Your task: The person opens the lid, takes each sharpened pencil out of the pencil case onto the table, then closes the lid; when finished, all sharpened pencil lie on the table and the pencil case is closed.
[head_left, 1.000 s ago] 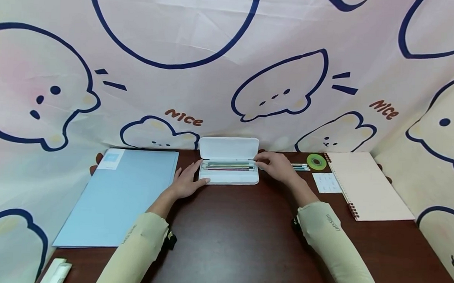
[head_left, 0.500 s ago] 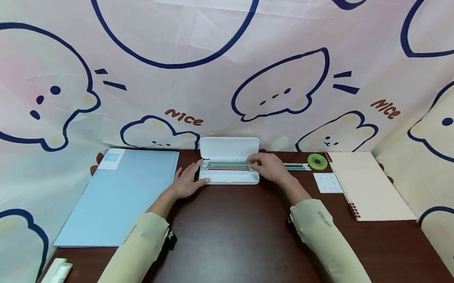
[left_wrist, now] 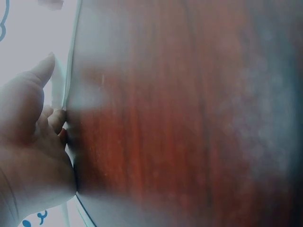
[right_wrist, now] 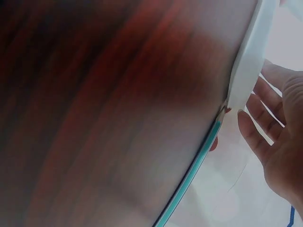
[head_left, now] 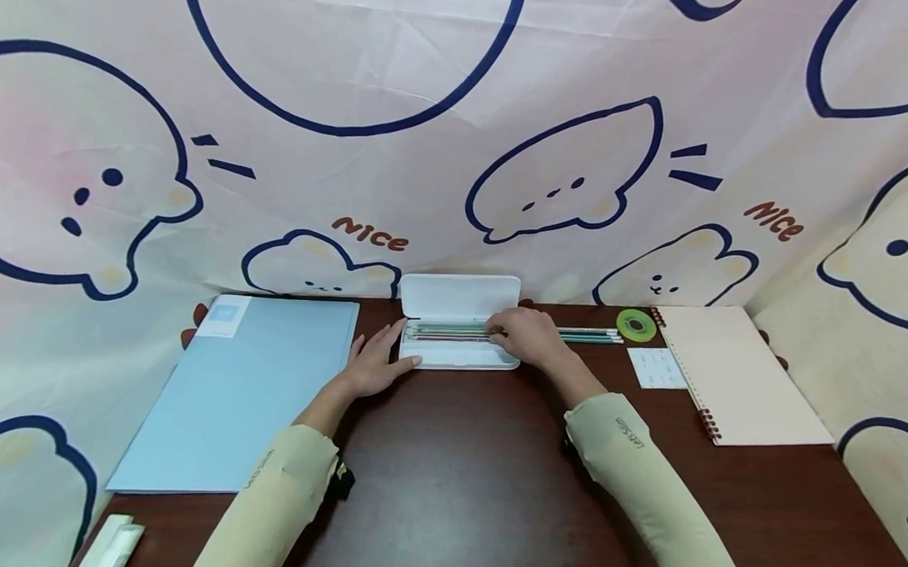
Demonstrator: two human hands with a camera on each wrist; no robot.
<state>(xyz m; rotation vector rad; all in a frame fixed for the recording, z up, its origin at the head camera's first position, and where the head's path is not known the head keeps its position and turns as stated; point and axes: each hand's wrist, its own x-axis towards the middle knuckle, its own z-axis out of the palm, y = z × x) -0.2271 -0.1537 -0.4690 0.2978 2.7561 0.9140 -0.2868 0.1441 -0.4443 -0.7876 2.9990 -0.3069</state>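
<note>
A white pencil case (head_left: 459,356) stands with its lid (head_left: 459,297) raised at the far middle of the table. Several pencils (head_left: 448,332) lie side by side in it. My left hand (head_left: 373,364) rests at the case's left side, fingers extended and thumb at the front left corner. My right hand (head_left: 527,334) reaches over the case's right part, its bent fingers down at the pencils. Whether they pinch one is hidden. In the right wrist view, the fingers (right_wrist: 267,125) go behind the case wall (right_wrist: 251,56). More pencils (head_left: 591,335) lie on the table right of the case.
A blue folder (head_left: 247,401) lies on the left. On the right are a green tape roll (head_left: 636,325), a patterned white paper (head_left: 657,368) and a spiral notebook (head_left: 743,377). White objects (head_left: 112,545) lie at the near left edge. A printed cloth (head_left: 427,182) hangs behind the table (head_left: 455,467).
My right hand has moved left from the case's right edge to over the pencils inside, uncovering more of the pencils on the table. My left hand has stayed in place.
</note>
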